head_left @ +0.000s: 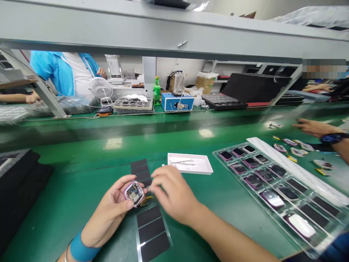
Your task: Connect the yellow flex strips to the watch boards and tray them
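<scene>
The left hand [116, 205] has a blue wristband [82, 248] and bangle [65, 255]

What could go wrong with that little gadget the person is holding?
The gadget's circuit board is exposed, so a stray touch from the left hand might smudge or harm it. The thin yellow strip sticking out at its edge lies close to the right hand and could get snagged or bent. Only the left hand's fingers and thumb seem to support the gadget, so a slip might drop it.
</scene>
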Available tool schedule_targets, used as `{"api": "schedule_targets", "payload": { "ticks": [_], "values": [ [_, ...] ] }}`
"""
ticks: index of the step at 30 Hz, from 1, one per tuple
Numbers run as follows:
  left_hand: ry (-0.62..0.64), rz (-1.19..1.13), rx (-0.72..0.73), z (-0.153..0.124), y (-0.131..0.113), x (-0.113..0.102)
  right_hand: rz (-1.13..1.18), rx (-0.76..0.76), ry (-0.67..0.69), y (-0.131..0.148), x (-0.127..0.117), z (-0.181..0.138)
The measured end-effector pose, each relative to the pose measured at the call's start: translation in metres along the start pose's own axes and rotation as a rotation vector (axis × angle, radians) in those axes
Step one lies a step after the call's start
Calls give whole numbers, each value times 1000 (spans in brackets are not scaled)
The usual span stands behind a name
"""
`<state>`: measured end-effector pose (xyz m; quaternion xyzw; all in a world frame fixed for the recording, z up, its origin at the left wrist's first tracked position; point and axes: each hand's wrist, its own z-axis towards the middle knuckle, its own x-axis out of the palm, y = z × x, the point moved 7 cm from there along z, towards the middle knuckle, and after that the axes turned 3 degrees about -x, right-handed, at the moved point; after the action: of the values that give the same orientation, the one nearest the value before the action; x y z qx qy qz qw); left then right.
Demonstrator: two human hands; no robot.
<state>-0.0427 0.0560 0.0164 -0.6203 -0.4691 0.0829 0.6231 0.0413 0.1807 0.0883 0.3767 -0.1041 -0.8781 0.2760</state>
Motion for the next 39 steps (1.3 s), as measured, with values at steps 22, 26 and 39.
{"api": "schedule_targets", "payload": {
  "ticks": [22,26,39],
  "values": [
    [34,38,36,0,-2,4,456,390,-61,-17,28,-10],
    [38,47,49,2,1,3,351,290,-76,-12,28,-8],
    [13,-39,-35,3,12,-1,54,72,60,3,25,-9]
  ]
}}
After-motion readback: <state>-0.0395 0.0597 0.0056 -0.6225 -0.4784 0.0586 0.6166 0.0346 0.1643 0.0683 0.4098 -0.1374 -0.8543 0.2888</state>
